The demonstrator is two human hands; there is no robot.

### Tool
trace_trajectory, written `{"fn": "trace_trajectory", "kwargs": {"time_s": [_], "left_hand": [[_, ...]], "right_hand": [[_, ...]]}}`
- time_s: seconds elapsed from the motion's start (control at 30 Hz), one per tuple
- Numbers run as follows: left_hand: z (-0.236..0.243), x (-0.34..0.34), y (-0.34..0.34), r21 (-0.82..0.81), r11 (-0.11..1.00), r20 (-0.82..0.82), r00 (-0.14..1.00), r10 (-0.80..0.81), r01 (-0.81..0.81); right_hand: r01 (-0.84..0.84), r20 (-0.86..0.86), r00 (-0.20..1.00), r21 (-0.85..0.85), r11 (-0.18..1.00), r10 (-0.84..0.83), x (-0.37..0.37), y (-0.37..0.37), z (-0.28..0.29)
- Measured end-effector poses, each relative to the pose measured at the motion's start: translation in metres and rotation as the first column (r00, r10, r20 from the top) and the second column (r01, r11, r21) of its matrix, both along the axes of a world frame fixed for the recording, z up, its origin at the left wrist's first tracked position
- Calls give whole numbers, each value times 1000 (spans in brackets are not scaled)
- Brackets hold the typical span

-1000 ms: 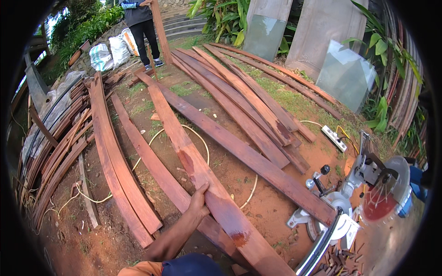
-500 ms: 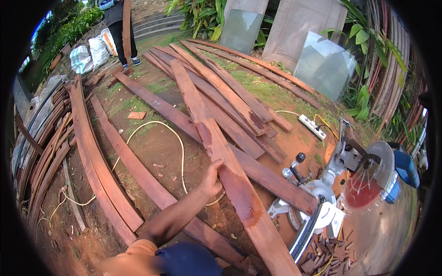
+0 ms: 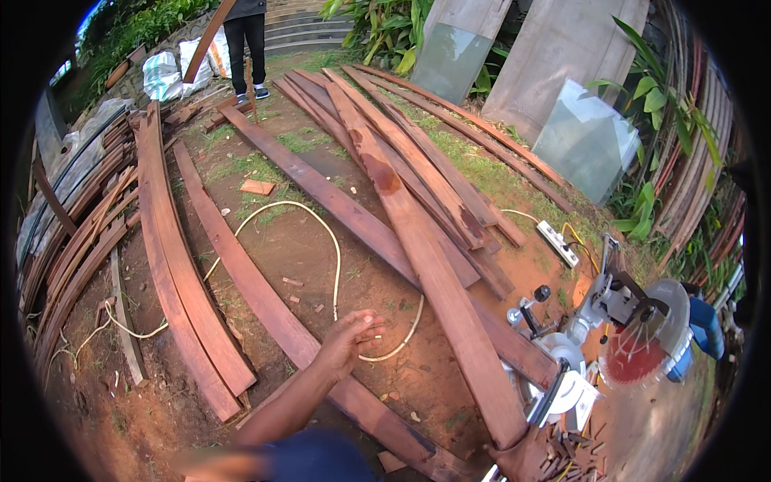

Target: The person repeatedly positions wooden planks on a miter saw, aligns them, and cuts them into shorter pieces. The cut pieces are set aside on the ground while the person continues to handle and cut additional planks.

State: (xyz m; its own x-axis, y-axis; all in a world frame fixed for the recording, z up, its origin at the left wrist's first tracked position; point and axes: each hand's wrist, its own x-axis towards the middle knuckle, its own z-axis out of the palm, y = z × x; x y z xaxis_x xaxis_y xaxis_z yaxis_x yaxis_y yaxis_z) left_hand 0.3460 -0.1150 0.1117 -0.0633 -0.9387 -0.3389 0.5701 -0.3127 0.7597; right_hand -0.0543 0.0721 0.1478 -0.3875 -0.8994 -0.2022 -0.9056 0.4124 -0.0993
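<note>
A long reddish-brown wooden plank [image 3: 438, 277] slants from the board pile down to the lower right, with a dark damp patch on its upper part. At its near end my right hand [image 3: 518, 456] is closed on the wood; most of its fingers are hidden. My left hand [image 3: 353, 337] is raised to the left of this plank, apart from it, fingers loosely bent and holding nothing. Beneath that arm lies another plank [image 3: 293, 341]. A mitre saw [image 3: 642, 337] with a red blade and blue handle stands right of the held plank, partly behind its near end.
Several boards [image 3: 474, 205] lie piled ahead. Two curved-looking planks [image 3: 181, 265] lie left. A pale cable [image 3: 333, 241] loops over the soil. A white power strip [image 3: 556, 243] sits near the saw, offcuts [image 3: 574, 454] below it. A person [image 3: 245, 52] stands far off by a board.
My left hand has let go of the plank and moved off it. The plank has slid away from me and downward-right, its near end now in my right hand. The distant person's board has tilted.
</note>
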Motion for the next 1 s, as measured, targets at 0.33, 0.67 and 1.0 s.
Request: {"fn": "trace_trajectory", "kwargs": {"time_s": [0.33,0.67,1.0], "left_hand": [[-69,30,77,229,943,-25,967,255,-243],[-124,101,69,2,743,502,643,578,-669],[-99,194,18,169,760,14,773,635,-627]], "right_hand": [[-658,202,639,-357,663,742,98,-139,1],[-712,197,695,53,700,692,101,38,-132],[-647,210,753,60,760,624,36,29,2]]}}
